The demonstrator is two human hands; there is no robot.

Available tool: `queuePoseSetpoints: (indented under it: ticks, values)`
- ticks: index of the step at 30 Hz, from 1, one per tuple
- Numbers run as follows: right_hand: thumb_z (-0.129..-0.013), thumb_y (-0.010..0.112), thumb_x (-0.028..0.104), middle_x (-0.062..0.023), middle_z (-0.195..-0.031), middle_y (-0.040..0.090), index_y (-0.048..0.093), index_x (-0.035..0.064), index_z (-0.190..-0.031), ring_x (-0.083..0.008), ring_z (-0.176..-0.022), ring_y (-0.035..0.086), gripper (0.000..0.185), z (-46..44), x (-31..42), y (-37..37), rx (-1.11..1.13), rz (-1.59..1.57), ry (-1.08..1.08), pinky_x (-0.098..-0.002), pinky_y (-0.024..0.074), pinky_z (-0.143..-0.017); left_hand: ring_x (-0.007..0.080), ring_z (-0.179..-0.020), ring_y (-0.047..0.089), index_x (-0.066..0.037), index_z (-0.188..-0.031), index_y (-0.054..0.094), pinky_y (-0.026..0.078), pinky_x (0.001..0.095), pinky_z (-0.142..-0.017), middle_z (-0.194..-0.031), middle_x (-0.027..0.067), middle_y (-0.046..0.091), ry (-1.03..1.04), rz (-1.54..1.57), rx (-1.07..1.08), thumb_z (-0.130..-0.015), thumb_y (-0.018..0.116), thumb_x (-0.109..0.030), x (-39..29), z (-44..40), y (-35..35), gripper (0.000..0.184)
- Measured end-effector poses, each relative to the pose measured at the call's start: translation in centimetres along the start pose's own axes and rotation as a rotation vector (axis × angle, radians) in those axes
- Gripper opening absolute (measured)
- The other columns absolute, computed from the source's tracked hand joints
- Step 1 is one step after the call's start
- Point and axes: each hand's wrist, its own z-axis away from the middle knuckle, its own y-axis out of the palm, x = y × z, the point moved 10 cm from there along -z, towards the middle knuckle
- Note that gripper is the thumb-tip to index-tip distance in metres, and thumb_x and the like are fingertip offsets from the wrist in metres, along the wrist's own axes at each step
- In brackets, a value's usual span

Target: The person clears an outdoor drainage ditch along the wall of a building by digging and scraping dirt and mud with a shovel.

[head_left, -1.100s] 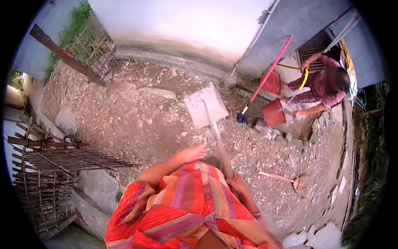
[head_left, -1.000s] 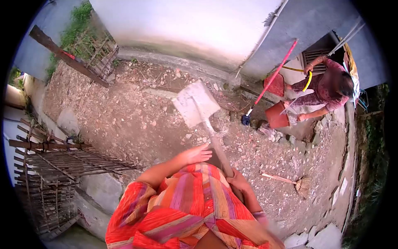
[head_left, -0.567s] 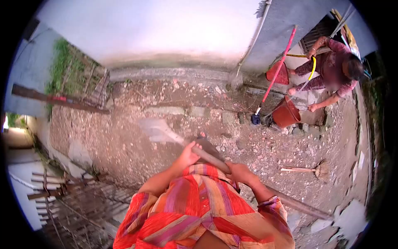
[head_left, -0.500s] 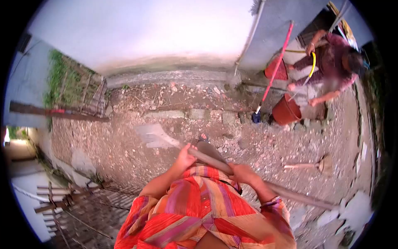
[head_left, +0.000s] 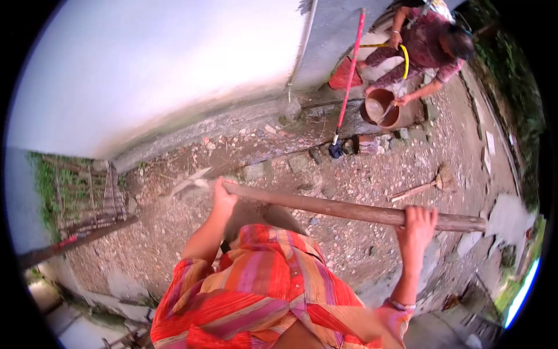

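A long wooden-handled shovel lies across my view in front of my body. Close to its blade, my left hand is wrapped round the handle. My right hand grips the thick handle near its far right end, fingers curled over the top. The metal blade points left, low over gravelly soil, and shows nearly edge-on and slightly blurred. Whether it touches the ground I cannot tell.
At upper right a co-worker holds a yellow hose beside a brown bucket. A red-handled tool leans by the wall, near a red container. Another wooden-handled tool lies on the gravel.
My right hand has shifted right along the handle towards its end. The shovel has swung nearer to level, its blade turned edge-on. The co-worker's bucket now stands more upright.
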Motion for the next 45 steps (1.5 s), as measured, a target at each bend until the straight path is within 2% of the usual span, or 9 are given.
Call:
queuePoseSetpoints:
  ticks: [8,10,13,16,18,19,20,33,45]
  values:
    - [-0.057,0.067,0.014,-0.0098,-0.082,0.056,0.054,0.0087,-0.083,-0.0267,-0.086,0.052,0.030,16.5,-0.6,-3.6,0.625,0.432,0.425,-0.0411,0.0363,-0.084,0.0164,-0.054,0.047,-0.010,-0.069,0.047,0.044,0.0307,-0.054,-0.059,0.0018,0.049,-0.302,-0.372,-0.013,-0.076,0.061,-0.031,4.3,-9.0,2.5,0.026]
    - [-0.065,0.058,0.014,-0.0117,-0.073,0.056,0.056,0.0077,-0.072,-0.0285,-0.080,0.052,0.009,22.3,2.4,-5.0,1.024,0.178,0.724,-0.0415,0.0373,-0.083,0.0161,-0.055,0.047,-0.011,-0.071,0.046,0.044,0.0308,-0.055,-0.059,0.0016,0.048,-0.368,-0.447,0.016,-0.076,0.062,-0.031,5.7,-10.4,2.4,0.025]
    - [-0.064,0.063,0.024,-0.0149,-0.076,0.060,0.058,0.0077,-0.082,-0.0291,-0.075,0.057,0.025,34.3,7.9,-6.1,1.492,-0.217,0.899,-0.0401,0.0436,-0.072,0.0156,-0.057,0.047,-0.012,-0.072,0.046,0.044,0.0300,-0.056,-0.060,0.0013,0.047,-0.409,-0.596,0.048,-0.075,0.063,-0.030,7.0,-11.7,2.7,0.025]
    - [-0.065,0.068,0.027,-0.0151,-0.089,0.062,0.053,0.0082,-0.110,-0.0292,-0.074,0.056,0.051,48.9,14.4,-5.6,1.372,-0.796,1.134,-0.0385,0.0446,-0.070,0.0156,-0.055,0.049,-0.012,-0.072,0.047,0.044,0.0287,-0.052,-0.061,0.0019,0.049,-0.428,-0.658,0.037,-0.075,0.064,-0.028,10.0,-12.8,2.4,0.023]
    - [-0.063,0.070,0.034,-0.0178,-0.084,0.061,0.055,0.0063,-0.103,-0.0276,-0.075,0.058,0.051,46.0,19.3,-6.9,1.385,-0.624,1.208,-0.0397,0.0442,-0.064,0.0171,-0.056,0.052,-0.010,-0.075,0.047,0.044,0.0299,-0.050,-0.061,0.0024,0.050,-0.553,-0.823,0.218,-0.076,0.063,-0.023,13.4,-11.8,2.0,0.021]
    - [-0.064,0.068,0.043,-0.0204,-0.085,0.060,0.053,0.0051,-0.106,-0.0298,-0.079,0.058,0.058,48.9,21.6,-6.4,1.152,-0.834,1.602,-0.0389,0.0447,-0.067,0.0191,-0.058,0.054,-0.009,-0.075,0.048,0.045,0.0324,-0.051,-0.062,0.0034,0.051,-0.636,-0.812,0.084,-0.077,0.061,-0.021,15.2,-11.3,0.3,0.017]
    - [-0.063,0.068,0.042,-0.0204,-0.084,0.060,0.054,0.0044,-0.103,-0.0304,-0.078,0.058,0.057,48.2,23.7,-5.0,1.088,-0.862,1.646,-0.0393,0.0449,-0.066,0.0191,-0.058,0.054,-0.009,-0.075,0.048,0.045,0.0324,-0.051,-0.062,0.0034,0.051,-0.641,-0.806,0.092,-0.077,0.061,-0.021,16.9,-10.7,-0.2,0.017]
    - [-0.064,0.061,0.027,-0.0241,-0.073,0.058,0.047,-0.0013,-0.091,-0.0403,-0.072,0.058,0.041,28.8,35.8,28.0,0.879,-0.810,1.260,-0.0475,0.0450,-0.066,0.0169,-0.056,0.053,-0.004,-0.078,0.052,0.043,0.0315,-0.051,-0.063,0.0050,0.051,-0.411,-1.658,0.405,-0.075,0.060,-0.014,27.6,-16.9,-2.6,0.013]
    - [-0.069,0.061,0.017,-0.0260,-0.069,0.056,0.037,-0.0064,-0.095,-0.0413,-0.070,0.057,0.043,13.6,37.2,41.0,0.477,-1.207,1.266,-0.0459,0.0451,-0.063,0.0227,-0.064,0.056,-0.002,-0.120,0.031,0.047,0.0347,-0.058,-0.090,0.0144,0.056,-0.022,-2.083,0.754,-0.073,0.062,-0.016,32.0,-26.7,4.2,0.058]
